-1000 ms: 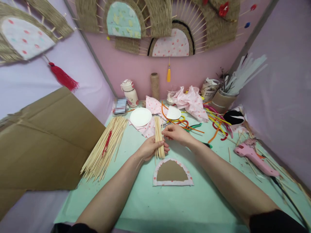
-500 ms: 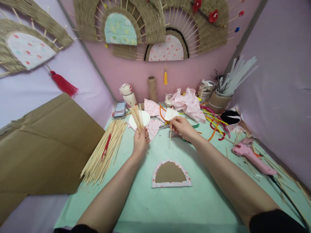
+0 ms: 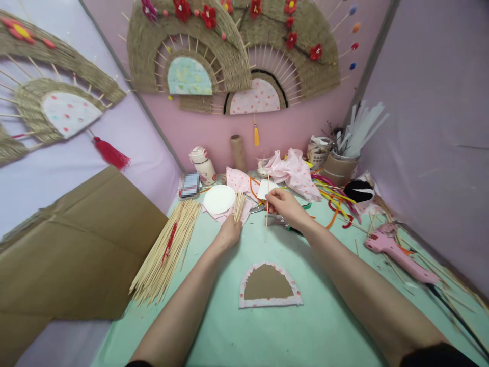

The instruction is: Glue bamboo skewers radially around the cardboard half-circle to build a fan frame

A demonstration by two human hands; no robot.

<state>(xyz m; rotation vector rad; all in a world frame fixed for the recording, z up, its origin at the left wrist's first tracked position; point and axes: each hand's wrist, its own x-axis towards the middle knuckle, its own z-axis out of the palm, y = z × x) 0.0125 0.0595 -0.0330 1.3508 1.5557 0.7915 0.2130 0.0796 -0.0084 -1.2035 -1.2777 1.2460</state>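
My left hand [image 3: 229,232] is closed round a small bundle of thin wooden sticks [image 3: 239,206], which point up and away from me. Between the fingertips of my right hand [image 3: 280,201] a single wooden stick [image 3: 267,219] stands nearly upright. Below both hands, a half-round cardboard piece [image 3: 268,284] lies flat on the table, its edge wrapped in pink-dotted white cloth. A large pile of similar sticks [image 3: 164,255], with something red on top, rests left of my left hand. Behind that hand is a white round disc [image 3: 219,199].
Brown cardboard [image 3: 84,244] leans at the left. A pink glue gun [image 3: 401,255] with its cord lies right, among loose sticks. Along the back stand a bottle [image 3: 203,165], a twine spool [image 3: 237,153], crumpled cloth [image 3: 294,173] and tins [image 3: 340,168]. Woven fans [image 3: 191,56] hang on the wall.
My left hand has moved right with its bundle, closer to my right hand. The right hand still holds its single stick. The camera view has tilted up slightly.
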